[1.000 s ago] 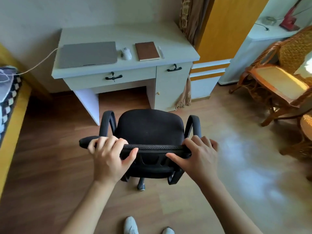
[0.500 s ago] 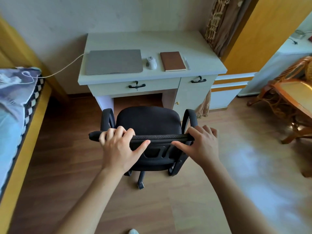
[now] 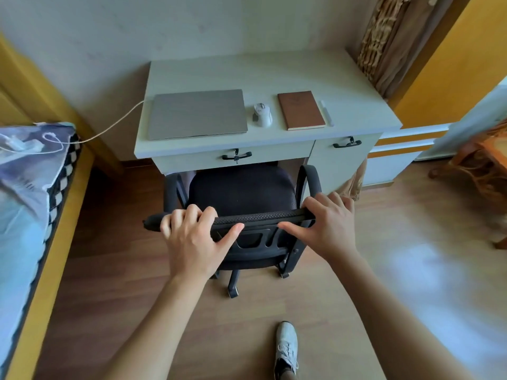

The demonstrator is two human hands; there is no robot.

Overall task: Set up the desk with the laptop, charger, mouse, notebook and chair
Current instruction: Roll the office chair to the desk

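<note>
Far out to the left of the left hand lies a bed (image 3: 30, 187) with a patterned cover, and on it a white charger (image 3: 16, 145) whose cable (image 3: 115, 124) runs up to the desk edge, presumably left there because the socket is on that side; ahead of the left hand and beyond the chair, the closed laptop (image 3: 197, 113) sits on the desk (image 3: 247, 69) with the cable meeting its left edge, so it seems to be plugged in; the left hand (image 3: 192, 242) grasps the top rail of the chair (image 3: 241, 193), fingers curled over the front of the rail and the thumb stretched along the back of it, a hold that suits steering a wheeled seat; the chair itself stands between both hands and the desk, its seat front just under the drawer, so I judge the push is nearly finished; ahead and between the hands, on the desktop, rests the mouse (image 3: 262, 115), just beside the laptop where a right hand would reach it; ahead of the right hand lies the brown notebook (image 3: 301, 110) with a pen (image 3: 327, 113) close along its far side; the right hand (image 3: 329, 229) grips the right end of the same rail, fingers hooked over the top and the thumb pressed against the rear frame; below it a white shoe (image 3: 286, 344) is planted on the wooden floor
</note>
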